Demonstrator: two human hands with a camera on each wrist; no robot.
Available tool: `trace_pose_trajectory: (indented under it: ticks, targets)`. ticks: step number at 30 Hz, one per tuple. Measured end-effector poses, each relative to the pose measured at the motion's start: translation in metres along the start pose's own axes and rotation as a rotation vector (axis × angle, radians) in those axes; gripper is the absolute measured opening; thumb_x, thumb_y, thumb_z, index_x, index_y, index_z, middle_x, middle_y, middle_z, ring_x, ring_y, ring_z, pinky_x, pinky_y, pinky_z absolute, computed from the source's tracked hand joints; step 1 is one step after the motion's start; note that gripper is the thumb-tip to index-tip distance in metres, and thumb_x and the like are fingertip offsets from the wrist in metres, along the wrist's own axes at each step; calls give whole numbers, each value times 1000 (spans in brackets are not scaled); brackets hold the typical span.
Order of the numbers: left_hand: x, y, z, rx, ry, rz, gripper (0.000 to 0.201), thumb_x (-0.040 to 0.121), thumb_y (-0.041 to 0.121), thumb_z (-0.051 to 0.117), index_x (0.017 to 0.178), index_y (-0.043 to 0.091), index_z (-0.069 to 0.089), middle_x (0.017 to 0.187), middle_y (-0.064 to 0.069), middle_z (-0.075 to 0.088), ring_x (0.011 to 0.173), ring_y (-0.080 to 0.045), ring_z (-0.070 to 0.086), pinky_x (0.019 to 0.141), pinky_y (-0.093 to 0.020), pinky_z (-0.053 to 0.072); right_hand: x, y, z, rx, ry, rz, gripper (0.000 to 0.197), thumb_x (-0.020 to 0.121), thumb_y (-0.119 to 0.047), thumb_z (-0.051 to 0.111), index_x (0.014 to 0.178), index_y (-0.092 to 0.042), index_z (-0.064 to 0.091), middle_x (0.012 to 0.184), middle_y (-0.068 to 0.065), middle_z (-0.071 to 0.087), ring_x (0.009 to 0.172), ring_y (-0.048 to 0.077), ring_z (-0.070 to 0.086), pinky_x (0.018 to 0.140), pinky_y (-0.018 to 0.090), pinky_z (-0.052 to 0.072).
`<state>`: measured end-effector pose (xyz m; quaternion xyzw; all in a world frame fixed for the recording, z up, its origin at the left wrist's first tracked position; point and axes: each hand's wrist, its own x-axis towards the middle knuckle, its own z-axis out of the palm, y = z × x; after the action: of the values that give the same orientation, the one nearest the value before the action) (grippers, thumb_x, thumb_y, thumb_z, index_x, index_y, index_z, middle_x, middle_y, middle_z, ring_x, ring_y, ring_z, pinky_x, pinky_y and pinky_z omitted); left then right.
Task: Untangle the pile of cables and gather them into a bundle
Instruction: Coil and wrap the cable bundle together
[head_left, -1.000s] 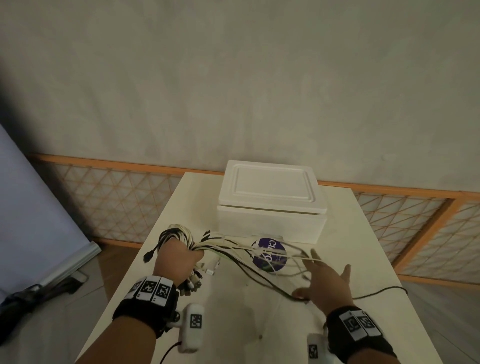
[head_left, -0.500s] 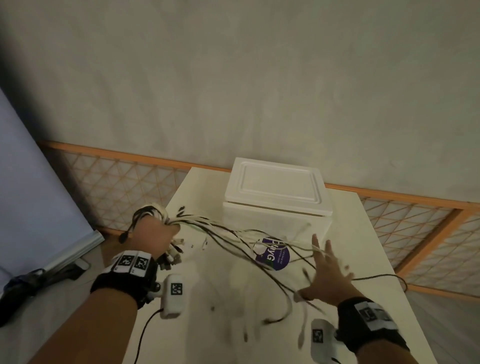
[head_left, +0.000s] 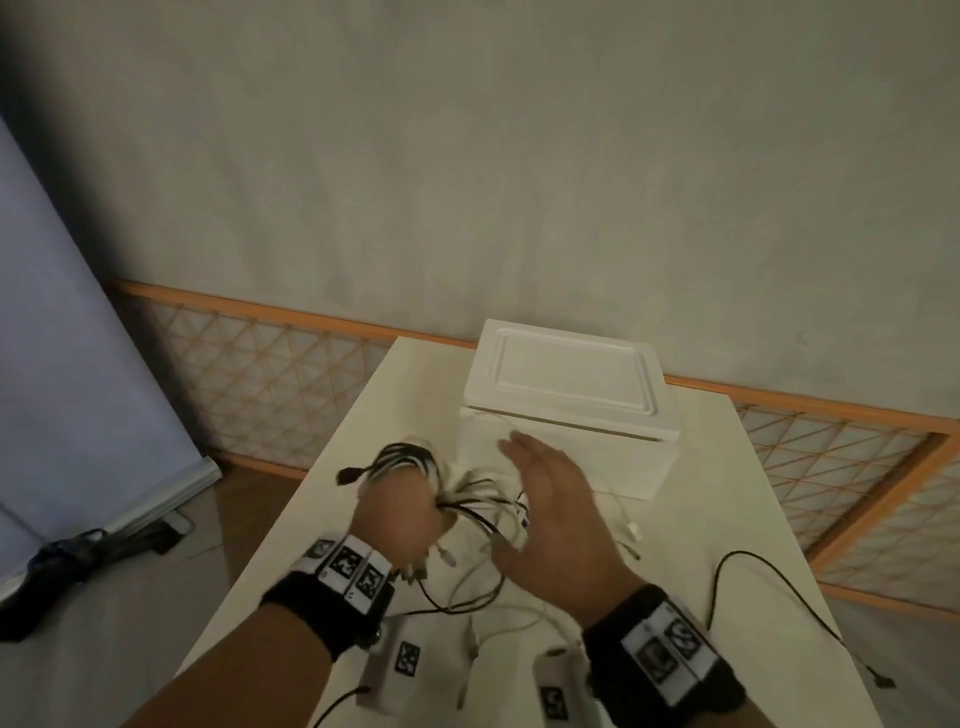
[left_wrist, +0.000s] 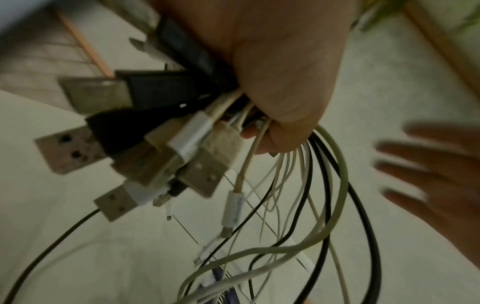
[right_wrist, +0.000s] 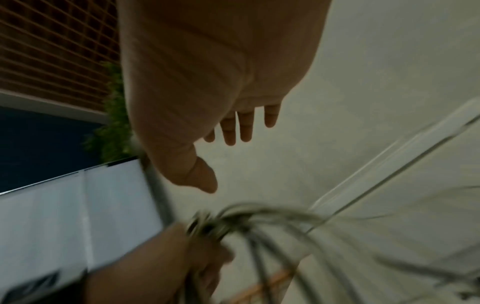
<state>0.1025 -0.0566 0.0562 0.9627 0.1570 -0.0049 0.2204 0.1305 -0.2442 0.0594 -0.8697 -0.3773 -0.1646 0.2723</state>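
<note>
My left hand (head_left: 397, 512) grips a bunch of black and white cables (head_left: 470, 496) above the white table (head_left: 727, 499); their loops stick out past the knuckles and loose ends trail onto the tabletop. In the left wrist view the fist (left_wrist: 283, 72) clamps several USB plugs (left_wrist: 166, 144), with cords (left_wrist: 322, 205) hanging below. My right hand (head_left: 553, 514) hovers flat with straight fingers just right of the bunch, holding nothing. The right wrist view shows its spread fingers (right_wrist: 244, 125) above the cable bunch (right_wrist: 233, 220).
A white foam box (head_left: 566, 395) stands at the back of the table. A thin black cable (head_left: 769, 582) lies along the table's right side. A lattice railing (head_left: 249, 384) and a wall lie behind; a pale board (head_left: 62, 332) leans at the left.
My left hand has swung back right over the table with the bunch. My right hand has lifted off the table and moved left and forward, up beside the bunch.
</note>
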Motion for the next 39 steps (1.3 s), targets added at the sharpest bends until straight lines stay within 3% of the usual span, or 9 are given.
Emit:
trace_pose_trajectory:
  ticks: [3, 7, 11, 15, 19, 23, 30, 33, 39]
  targets:
    - [-10, 17, 10, 222, -16, 275, 42, 93, 32, 48, 127, 9, 55, 126, -7, 58, 117, -22, 53, 99, -30, 38, 6, -6, 21, -99, -280, 51, 76, 72, -34, 62, 141, -21, 34, 136, 0, 51, 131, 17, 43, 117, 48, 18]
    - [-20, 23, -5, 240, 87, 467, 11, 78, 28, 63, 72, 18, 61, 74, 0, 63, 67, -16, 56, 64, -23, 34, -6, 10, 28, 135, -431, 226, 24, 83, -24, 57, 107, -24, 57, 92, -9, 64, 86, 11, 61, 84, 32, 49]
    - [-15, 5, 0, 350, 56, 376, 23, 87, 36, 51, 77, 17, 58, 72, 1, 53, 71, -18, 52, 64, -25, 32, -23, 22, 25, 253, -512, 360, 13, 87, -37, 63, 91, -26, 58, 76, -11, 57, 64, -4, 51, 59, 11, 39]
    - [-12, 0, 11, 279, 32, 323, 24, 85, 33, 50, 66, 21, 44, 60, 7, 39, 61, -13, 43, 56, -26, 31, -31, 23, 23, 204, -403, 407, 17, 87, -41, 61, 75, -31, 55, 70, -10, 59, 66, 1, 55, 59, 15, 40]
    - [-14, 6, 27, 81, -151, 206, 26, 77, 27, 57, 61, 21, 38, 60, 6, 42, 58, -13, 44, 49, -23, 30, -19, 24, 8, -187, -295, 298, 19, 86, -36, 51, 98, -26, 61, 90, -5, 66, 81, 15, 65, 68, 29, 51]
    - [-20, 15, 40, -250, -360, 270, 23, 75, 26, 63, 64, 20, 44, 66, 2, 51, 63, -14, 54, 59, -29, 45, -2, 29, -6, -364, -255, 194, 13, 64, -30, 68, 71, -24, 60, 58, -4, 58, 51, 14, 57, 42, 22, 39]
    - [-38, 38, 17, -431, -656, 370, 27, 77, 20, 69, 57, 23, 50, 57, 10, 54, 51, -1, 50, 66, -22, 46, 19, 23, -24, -320, -145, -175, 36, 38, -3, 75, 64, -18, 57, 50, -5, 49, 40, 17, 45, 37, 20, 34]
    - [-48, 48, 10, -552, -673, 402, 28, 73, 18, 67, 51, 23, 50, 48, 10, 54, 50, -10, 51, 66, -25, 45, 24, 24, -19, -191, -85, -192, 34, 43, 5, 67, 65, -18, 54, 54, -4, 52, 45, 18, 49, 40, 24, 41]
    - [-56, 57, -2, -615, -581, 527, 16, 79, 8, 65, 81, 19, 54, 62, 22, 56, 58, 5, 52, 62, -10, 41, 14, 31, 0, 35, 33, -21, 22, 82, -13, 60, 63, -19, 50, 58, -5, 53, 53, 14, 50, 48, 30, 46]
